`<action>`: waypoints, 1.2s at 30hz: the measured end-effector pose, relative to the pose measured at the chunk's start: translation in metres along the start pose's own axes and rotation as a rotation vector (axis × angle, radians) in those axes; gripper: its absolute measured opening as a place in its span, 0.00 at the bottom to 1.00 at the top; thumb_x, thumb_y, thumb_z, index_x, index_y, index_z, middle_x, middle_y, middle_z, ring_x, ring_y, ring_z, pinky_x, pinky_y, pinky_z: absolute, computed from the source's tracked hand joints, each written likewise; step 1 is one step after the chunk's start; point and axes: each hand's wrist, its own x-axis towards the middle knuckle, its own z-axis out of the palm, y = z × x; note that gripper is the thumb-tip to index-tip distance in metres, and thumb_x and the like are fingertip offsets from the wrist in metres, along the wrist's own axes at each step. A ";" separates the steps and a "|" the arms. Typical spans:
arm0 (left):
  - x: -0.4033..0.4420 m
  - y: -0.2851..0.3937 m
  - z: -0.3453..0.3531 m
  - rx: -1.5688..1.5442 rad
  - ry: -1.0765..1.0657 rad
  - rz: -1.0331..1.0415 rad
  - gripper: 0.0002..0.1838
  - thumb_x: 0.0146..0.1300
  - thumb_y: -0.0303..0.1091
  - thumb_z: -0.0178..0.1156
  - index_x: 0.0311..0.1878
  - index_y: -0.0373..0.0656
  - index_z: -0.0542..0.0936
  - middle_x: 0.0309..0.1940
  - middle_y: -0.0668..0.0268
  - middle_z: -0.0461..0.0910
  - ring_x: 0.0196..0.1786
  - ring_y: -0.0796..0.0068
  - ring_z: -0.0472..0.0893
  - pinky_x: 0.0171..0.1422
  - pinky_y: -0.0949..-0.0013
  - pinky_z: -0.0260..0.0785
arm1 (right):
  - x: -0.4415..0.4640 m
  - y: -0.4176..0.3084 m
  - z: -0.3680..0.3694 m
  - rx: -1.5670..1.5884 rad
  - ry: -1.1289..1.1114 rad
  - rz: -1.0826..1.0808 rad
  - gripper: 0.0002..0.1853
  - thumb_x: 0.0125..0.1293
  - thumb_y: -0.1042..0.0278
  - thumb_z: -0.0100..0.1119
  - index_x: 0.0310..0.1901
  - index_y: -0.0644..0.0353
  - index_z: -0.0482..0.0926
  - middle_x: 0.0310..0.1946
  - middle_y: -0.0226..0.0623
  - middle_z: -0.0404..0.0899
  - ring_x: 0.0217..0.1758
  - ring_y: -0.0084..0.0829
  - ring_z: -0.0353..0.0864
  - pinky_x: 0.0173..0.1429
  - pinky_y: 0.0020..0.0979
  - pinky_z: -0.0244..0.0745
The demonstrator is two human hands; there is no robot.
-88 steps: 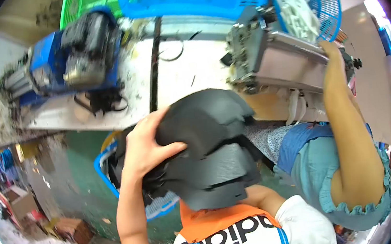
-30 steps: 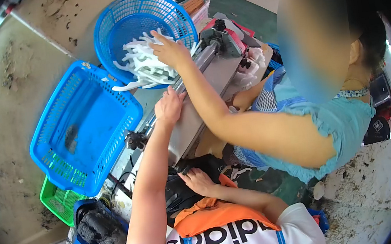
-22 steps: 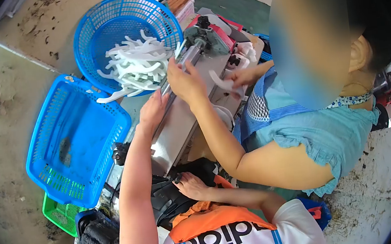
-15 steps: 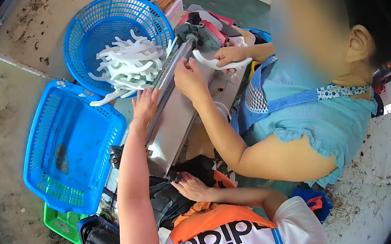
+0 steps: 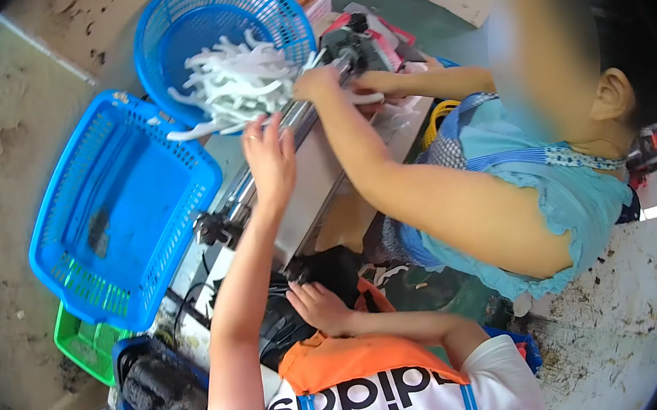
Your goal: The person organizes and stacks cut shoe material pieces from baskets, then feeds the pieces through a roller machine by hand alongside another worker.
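My left hand [image 5: 269, 163] is open above the metal roller bar [image 5: 242, 190] of a machine, its fingers apart and pointing at the white curved strips [image 5: 245, 77] in a round blue basket [image 5: 156, 42]. Nothing is in it. Nearer my body, my right hand [image 5: 321, 307] lies with its fingers spread on black pieces [image 5: 281, 320], beside the machine's near edge. A co-worker's hand [image 5: 317, 83] is at the far end of the bar. The co-worker's other hand [image 5: 376, 84] is by a white strip [image 5: 365, 98].
A rectangular blue basket [image 5: 52, 236] stands at the left, with a green basket [image 5: 89, 345] below it. At the lower left is a blue machine with a dark motor [image 5: 159, 386]. The co-worker [image 5: 504, 185] stands close on the right, one arm reaching over the machine.
The view has swung right. My left hand has left the dark grey pieces, touched the roller bar, then lifted with fingers spreading. The co-worker's hands have brought a white strip toward the bar.
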 end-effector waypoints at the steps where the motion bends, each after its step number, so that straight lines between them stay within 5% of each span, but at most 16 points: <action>1: -0.018 0.031 -0.039 -0.224 -0.050 0.019 0.14 0.63 0.31 0.56 0.51 0.38 0.75 0.52 0.49 0.73 0.57 0.51 0.72 0.63 0.57 0.62 | 0.001 -0.002 0.004 0.034 0.002 0.010 0.19 0.60 0.66 0.48 0.50 0.67 0.73 0.52 0.44 0.74 0.45 0.33 0.74 0.48 0.33 0.70; 4: -0.106 0.061 -0.128 -0.490 -0.561 -0.366 0.09 0.62 0.31 0.57 0.41 0.36 0.80 0.34 0.57 0.80 0.40 0.62 0.80 0.46 0.65 0.70 | 0.004 0.004 -0.005 0.156 0.125 -0.027 0.12 0.57 0.68 0.51 0.43 0.63 0.74 0.35 0.38 0.74 0.37 0.33 0.75 0.40 0.30 0.71; 6: -0.161 0.032 -0.152 -0.393 -0.659 -0.372 0.08 0.60 0.29 0.59 0.40 0.36 0.81 0.34 0.58 0.80 0.40 0.63 0.80 0.45 0.67 0.71 | 0.004 -0.005 0.005 0.292 0.004 0.115 0.08 0.58 0.69 0.51 0.39 0.61 0.73 0.32 0.38 0.73 0.32 0.35 0.77 0.34 0.34 0.74; 7: -0.185 0.013 -0.160 -0.365 -0.596 -0.554 0.08 0.59 0.29 0.60 0.39 0.36 0.81 0.35 0.58 0.81 0.40 0.62 0.80 0.45 0.68 0.71 | 0.015 -0.005 -0.016 0.274 -0.198 0.109 0.10 0.58 0.69 0.52 0.40 0.62 0.74 0.32 0.38 0.73 0.30 0.36 0.78 0.32 0.36 0.76; 9: -0.213 -0.020 -0.173 -0.168 -0.487 -0.520 0.10 0.59 0.29 0.60 0.43 0.36 0.81 0.37 0.57 0.80 0.41 0.64 0.81 0.45 0.69 0.71 | 0.019 -0.010 -0.008 0.213 -0.276 0.054 0.11 0.58 0.69 0.53 0.41 0.63 0.75 0.32 0.37 0.73 0.31 0.36 0.79 0.35 0.35 0.76; 12: -0.233 -0.044 -0.176 -0.508 -0.629 -0.897 0.20 0.62 0.34 0.60 0.55 0.33 0.76 0.47 0.57 0.80 0.50 0.71 0.79 0.54 0.69 0.70 | 0.018 -0.017 -0.007 0.221 -0.258 -0.040 0.13 0.58 0.70 0.53 0.45 0.64 0.76 0.36 0.38 0.75 0.38 0.36 0.79 0.39 0.35 0.76; 17: -0.206 -0.046 -0.166 -0.644 -0.915 -1.046 0.34 0.60 0.43 0.65 0.61 0.26 0.68 0.51 0.55 0.78 0.49 0.73 0.77 0.55 0.70 0.69 | 0.006 0.009 -0.067 0.286 0.095 -0.271 0.13 0.56 0.69 0.53 0.44 0.60 0.78 0.37 0.33 0.78 0.43 0.34 0.79 0.49 0.34 0.75; 20: -0.196 -0.055 -0.152 -0.798 -1.025 -1.104 0.41 0.58 0.44 0.66 0.64 0.23 0.60 0.53 0.51 0.76 0.50 0.68 0.78 0.57 0.65 0.70 | -0.020 0.029 -0.120 0.390 -0.112 -0.140 0.19 0.55 0.70 0.55 0.50 0.55 0.78 0.42 0.34 0.80 0.45 0.32 0.80 0.51 0.33 0.75; 23: -0.203 -0.042 -0.124 -1.133 -1.043 -1.273 0.42 0.57 0.44 0.67 0.65 0.26 0.58 0.57 0.49 0.73 0.53 0.62 0.77 0.59 0.62 0.70 | -0.033 0.065 -0.136 0.993 -0.608 0.190 0.25 0.57 0.74 0.56 0.59 0.55 0.73 0.47 0.41 0.79 0.49 0.41 0.79 0.54 0.36 0.74; 25: -0.210 -0.035 -0.101 -1.344 -0.912 -1.403 0.34 0.58 0.44 0.66 0.61 0.36 0.64 0.55 0.50 0.73 0.53 0.59 0.77 0.58 0.61 0.71 | -0.036 0.077 -0.107 0.939 -0.624 0.205 0.29 0.58 0.71 0.56 0.64 0.54 0.67 0.56 0.45 0.74 0.56 0.45 0.75 0.58 0.38 0.71; 28: -0.220 -0.043 -0.079 -1.475 -0.794 -1.441 0.24 0.61 0.41 0.64 0.56 0.38 0.71 0.49 0.53 0.77 0.46 0.63 0.81 0.52 0.64 0.75 | -0.041 0.073 -0.087 0.826 -0.609 0.219 0.32 0.58 0.68 0.58 0.67 0.53 0.63 0.61 0.44 0.70 0.60 0.43 0.73 0.61 0.37 0.69; 36: -0.226 -0.039 -0.075 -1.580 -0.661 -1.388 0.10 0.63 0.33 0.62 0.43 0.39 0.76 0.43 0.54 0.80 0.36 0.70 0.83 0.43 0.69 0.79 | -0.028 0.068 -0.131 0.802 -0.704 0.202 0.32 0.59 0.70 0.56 0.67 0.41 0.64 0.56 0.35 0.75 0.52 0.38 0.78 0.54 0.36 0.74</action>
